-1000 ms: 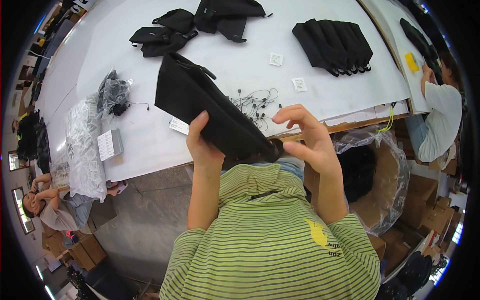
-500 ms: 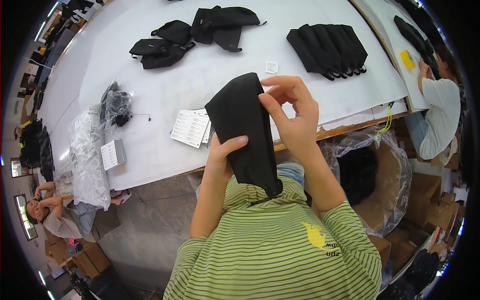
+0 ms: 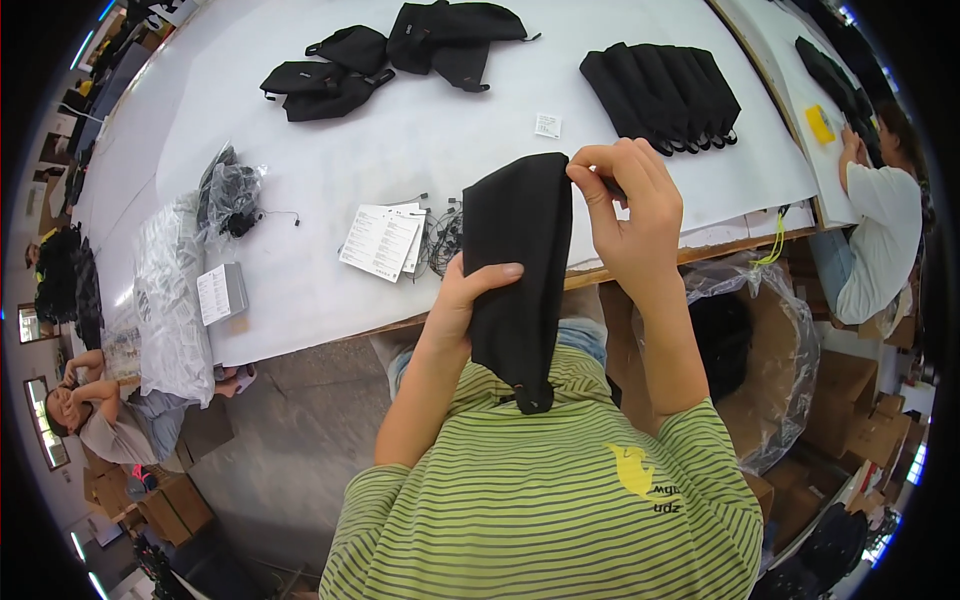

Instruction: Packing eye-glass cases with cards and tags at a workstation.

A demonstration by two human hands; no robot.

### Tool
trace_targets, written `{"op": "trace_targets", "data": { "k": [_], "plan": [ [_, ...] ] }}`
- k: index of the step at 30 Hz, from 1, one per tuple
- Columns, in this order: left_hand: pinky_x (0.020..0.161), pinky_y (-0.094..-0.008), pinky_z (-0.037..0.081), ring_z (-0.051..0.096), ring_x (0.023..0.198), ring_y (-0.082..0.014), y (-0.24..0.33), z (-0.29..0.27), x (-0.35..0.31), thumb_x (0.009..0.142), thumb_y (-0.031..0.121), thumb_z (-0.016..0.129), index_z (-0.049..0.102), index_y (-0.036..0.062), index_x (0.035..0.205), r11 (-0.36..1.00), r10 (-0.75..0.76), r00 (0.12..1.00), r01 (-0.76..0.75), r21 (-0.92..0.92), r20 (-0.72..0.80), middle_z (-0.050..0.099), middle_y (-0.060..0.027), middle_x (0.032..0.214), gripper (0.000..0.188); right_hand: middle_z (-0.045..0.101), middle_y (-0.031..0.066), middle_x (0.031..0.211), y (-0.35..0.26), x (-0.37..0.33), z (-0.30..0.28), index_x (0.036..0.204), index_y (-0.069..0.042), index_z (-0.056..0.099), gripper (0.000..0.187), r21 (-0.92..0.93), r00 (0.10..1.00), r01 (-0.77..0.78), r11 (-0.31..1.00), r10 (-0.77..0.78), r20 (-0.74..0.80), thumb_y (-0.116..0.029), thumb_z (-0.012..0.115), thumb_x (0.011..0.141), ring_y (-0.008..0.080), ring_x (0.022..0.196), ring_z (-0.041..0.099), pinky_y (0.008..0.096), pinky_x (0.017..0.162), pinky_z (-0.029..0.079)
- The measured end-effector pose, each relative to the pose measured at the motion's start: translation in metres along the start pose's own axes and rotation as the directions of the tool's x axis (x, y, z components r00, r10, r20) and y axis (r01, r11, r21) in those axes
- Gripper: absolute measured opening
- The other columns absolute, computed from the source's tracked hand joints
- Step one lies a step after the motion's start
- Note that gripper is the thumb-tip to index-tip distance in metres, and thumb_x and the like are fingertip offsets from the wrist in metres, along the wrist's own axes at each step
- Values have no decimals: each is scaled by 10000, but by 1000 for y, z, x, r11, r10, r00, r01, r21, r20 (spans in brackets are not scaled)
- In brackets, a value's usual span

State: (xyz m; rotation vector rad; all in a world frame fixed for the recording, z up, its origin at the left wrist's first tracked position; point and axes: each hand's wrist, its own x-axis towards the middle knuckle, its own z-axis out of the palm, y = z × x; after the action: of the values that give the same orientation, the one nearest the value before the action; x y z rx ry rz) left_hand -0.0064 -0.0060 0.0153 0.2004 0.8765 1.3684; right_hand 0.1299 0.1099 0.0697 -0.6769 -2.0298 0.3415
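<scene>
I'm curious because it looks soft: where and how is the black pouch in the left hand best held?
I'd probably pinch the black pouch midway along its left edge, coming from the left, thumb on the broad face. It's long and flat, and the right hand is at its upper right corner.

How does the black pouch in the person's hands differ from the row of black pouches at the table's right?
The held pouch is one piece; the row of pouches is several, overlapping. The held pouch is raised in the left hand, right hand at its upper corner; the row lies on the table, untouched. Both are black.
</scene>
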Motion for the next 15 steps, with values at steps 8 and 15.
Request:
{"op": "trace_targets", "data": {
  "k": [8,15],
  "plan": [
    [712,-277,553,659,796,-164,-2,-2,-5,765,43,659,544,-39,1111,988,-10,998,20,-152,62,653,-112,940,374,526,48,679,0,-5,-5,810,-23,565,107,97,991,-114,989,106,81,-74,656,831,172,588,487,281,521,393],
    [888,-324,500,598,1030,-198,-14,-23,5,761,83,682,461,-10,1279,981,-184,910,194,12,372,592,-109,1151,571,543,40,672,-15,-21,-9,870,8,528,156,363,779,-608,706,442,445,-129,539,944,80,587,509,221,531,415]
  ]
}}
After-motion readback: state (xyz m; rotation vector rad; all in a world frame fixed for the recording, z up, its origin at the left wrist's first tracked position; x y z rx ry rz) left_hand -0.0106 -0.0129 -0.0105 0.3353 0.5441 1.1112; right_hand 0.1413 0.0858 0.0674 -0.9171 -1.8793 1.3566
